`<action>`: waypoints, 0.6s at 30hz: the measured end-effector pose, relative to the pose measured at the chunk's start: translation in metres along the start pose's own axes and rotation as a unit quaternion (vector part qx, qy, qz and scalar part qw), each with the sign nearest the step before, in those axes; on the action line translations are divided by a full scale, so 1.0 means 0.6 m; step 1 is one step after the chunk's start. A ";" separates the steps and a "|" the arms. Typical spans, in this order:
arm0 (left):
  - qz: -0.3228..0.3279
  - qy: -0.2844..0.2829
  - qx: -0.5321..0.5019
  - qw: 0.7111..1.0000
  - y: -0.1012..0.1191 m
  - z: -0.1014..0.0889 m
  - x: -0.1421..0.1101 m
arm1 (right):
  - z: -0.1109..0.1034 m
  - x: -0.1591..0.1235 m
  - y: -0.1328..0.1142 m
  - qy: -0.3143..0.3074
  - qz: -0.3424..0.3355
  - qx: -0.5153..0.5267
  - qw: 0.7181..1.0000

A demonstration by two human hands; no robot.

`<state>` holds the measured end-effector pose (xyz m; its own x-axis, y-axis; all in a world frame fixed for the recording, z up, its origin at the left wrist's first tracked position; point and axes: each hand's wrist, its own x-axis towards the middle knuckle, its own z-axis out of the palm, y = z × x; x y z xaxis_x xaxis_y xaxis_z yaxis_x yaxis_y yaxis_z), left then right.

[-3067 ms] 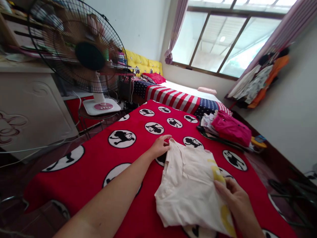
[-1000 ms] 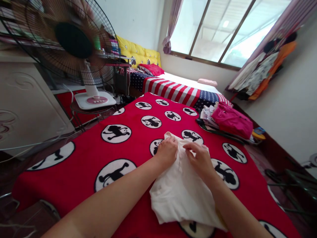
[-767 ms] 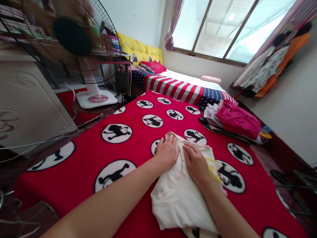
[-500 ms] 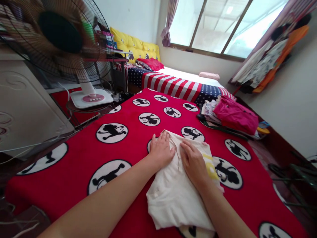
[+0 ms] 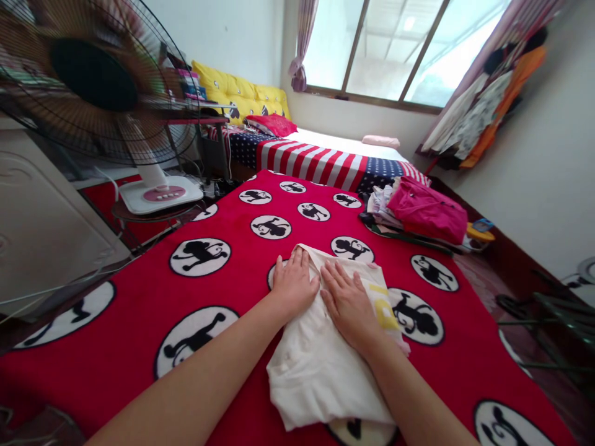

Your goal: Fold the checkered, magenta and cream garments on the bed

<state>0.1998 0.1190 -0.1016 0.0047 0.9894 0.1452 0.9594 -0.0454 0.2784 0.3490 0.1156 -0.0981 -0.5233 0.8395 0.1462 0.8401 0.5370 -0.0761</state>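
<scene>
A white shirt (image 5: 320,365) with yellow lettering on its right side lies partly folded on a red blanket (image 5: 139,272) patterned with black monkey figures in white circles. Flat across the shirt's upper left edge rests my left hand (image 5: 295,284), its fingers stretched out. Beside it, my right hand (image 5: 348,303) presses on the upper middle of the shirt with the fingers spread a little. Neither hand is wrapped around the cloth. Parts of the shirt are hidden beneath my hands and right forearm.
A pile of folded clothes (image 5: 425,207), bright pink on top, sits at the far right of the blanket. To the left, a running fan (image 5: 93,74) stands on a stool. Beyond is a bed with a striped, starred cover (image 5: 307,164). Clothes (image 5: 493,111) hang by the window.
My right hand has shifted slightly up and left on the shirt, its fingers now more spread. The left hand stays at the shirt's edge. The whole view has turned slightly.
</scene>
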 end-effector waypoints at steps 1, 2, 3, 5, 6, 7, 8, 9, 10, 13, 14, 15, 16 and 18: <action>-0.001 0.001 -0.004 1.000 -0.001 0.000 0.000 | -0.001 -0.001 -0.001 -0.004 -0.009 -0.001 1.000; -0.001 0.004 -0.010 1.000 -0.003 -0.001 0.001 | -0.001 -0.002 -0.002 -0.008 -0.012 -0.003 1.000; -0.002 0.009 -0.017 1.000 -0.004 -0.003 0.001 | -0.001 -0.002 -0.003 -0.010 -0.012 -0.004 1.000; -0.001 0.026 -0.031 0.999 -0.006 -0.011 0.002 | 0.000 -0.002 -0.004 -0.012 -0.008 -0.007 1.000; -0.001 0.041 -0.035 0.999 -0.007 -0.016 0.003 | 0.000 -0.001 -0.004 -0.013 -0.005 -0.008 1.000; 0.002 0.061 -0.036 0.998 -0.006 -0.021 0.004 | 0.001 -0.001 -0.004 -0.013 -0.002 -0.008 1.000; 0.010 0.084 -0.036 0.996 -0.004 -0.027 0.004 | 0.002 0.000 -0.004 -0.014 0.001 -0.007 1.000; 0.024 0.108 -0.040 0.993 0.000 -0.031 0.005 | 0.002 0.000 -0.004 -0.015 0.002 -0.005 1.000; 0.048 0.128 -0.051 0.989 0.004 -0.033 0.006 | 0.004 0.001 -0.005 -0.016 0.003 -0.003 1.000; 0.142 0.118 -0.127 0.975 0.016 -0.023 0.009 | 0.007 0.003 -0.005 -0.014 0.002 0.008 1.000; 0.161 0.097 -0.149 0.971 0.018 -0.015 0.010 | 0.008 0.003 -0.005 -0.011 0.003 0.014 1.000; 0.170 0.076 -0.161 0.969 0.019 -0.006 0.011 | 0.008 0.003 -0.005 -0.006 0.005 0.020 1.000; 0.171 0.059 -0.162 0.970 0.019 0.003 0.011 | 0.006 0.003 -0.004 -0.001 0.011 0.026 1.000; 0.164 0.044 -0.144 0.975 0.015 0.017 0.012 | 0.000 0.001 0.000 0.009 0.030 0.025 0.999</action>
<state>0.2114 0.1273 -0.1080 0.2624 0.8999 0.3482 0.7913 -0.4072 0.4561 0.3488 0.1159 -0.0978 -0.4694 0.8688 0.1578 0.8615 0.4898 -0.1341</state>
